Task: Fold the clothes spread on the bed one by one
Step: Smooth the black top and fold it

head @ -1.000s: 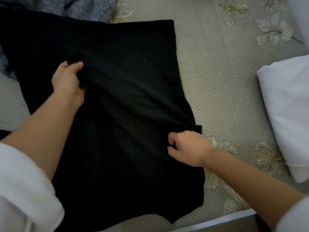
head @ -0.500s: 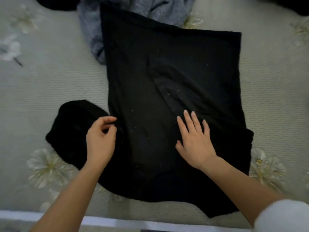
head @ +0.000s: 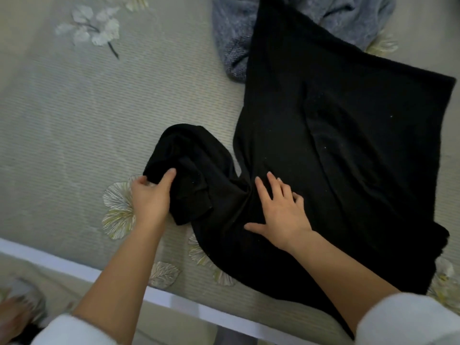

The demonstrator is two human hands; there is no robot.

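"White cuffs nearest, one on each arm?"

"Yes. The left cuff [head: 74, 329] and the right cuff [head: 408, 322] sit at the bottom edge, with bare forearms reaching out of them. Just beyond runs the white bed rail [head: 174, 298], along the near side of the mattress."

"And the hands?"

"The left hand [head: 151, 197] grasps the bunched end of the black sleeve [head: 194, 155], thumb on top and fingers tucked beneath the cloth. The right hand [head: 283, 210] lies flat, fingers straight and spread, pressing on the cloth close to where that sleeve joins the body. It clutches nothing."

"Where is the piece being folded?"

"The black garment [head: 348, 145] is spread on the bed sheet [head: 74, 120], right of centre. Its near corner reaches the rail under the right forearm, and its sleeve sticks out leftward in a rumpled loop."

"Anything farther off?"

"A grey knitted garment [head: 234, 33] lies at the far edge, partly under the black one's far end. The sheet itself is pale and ribbed, and a white flower print [head: 92, 28] shows at the far left."
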